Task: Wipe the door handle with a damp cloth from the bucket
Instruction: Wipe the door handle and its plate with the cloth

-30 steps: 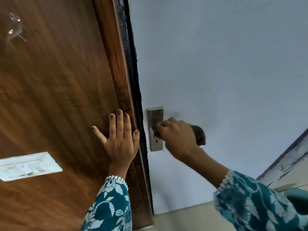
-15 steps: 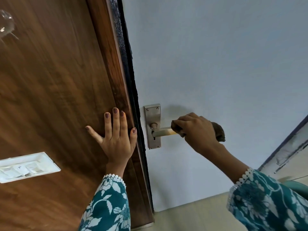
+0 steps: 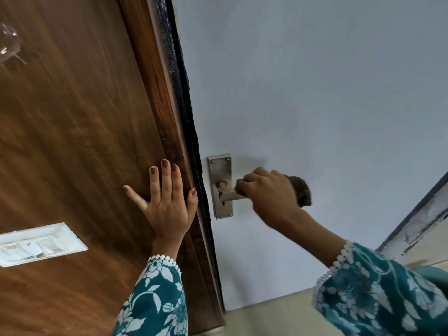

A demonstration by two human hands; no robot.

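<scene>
Right hand point(image 3: 269, 192) clenched around a dark cloth point(image 3: 300, 191), wrapped over the outer length of the lever handle point(image 3: 230, 196); only a bunched end of cloth shows past the knuckles, on the far side from the plate. Bare metal of the handle shows just ahead of the fingers point(image 3: 244, 184), between them and the backplate point(image 3: 221, 186). Left hand point(image 3: 167, 202) lies flat and released on the brown frame point(image 3: 145, 141), fingers spread, holding nothing. Cloth looks soft and limp, light, likely to mould round the bar; damp cannot be confirmed from here. Handle is stiff, smooth metal, probably slick when wet, and sprung, so heavy downward pressure could turn it. Best hold seems to be as now: cloth cupped round the bar, sliding along its length. Room: pale door face point(image 3: 315, 93) is open above, below and beyond the fingers. Tight spots lie ahead of the fingers: the handle's neck, the keyhole below it, the plate's edges, then the dark door edge point(image 3: 191, 151). Bucket not in sight.
</scene>
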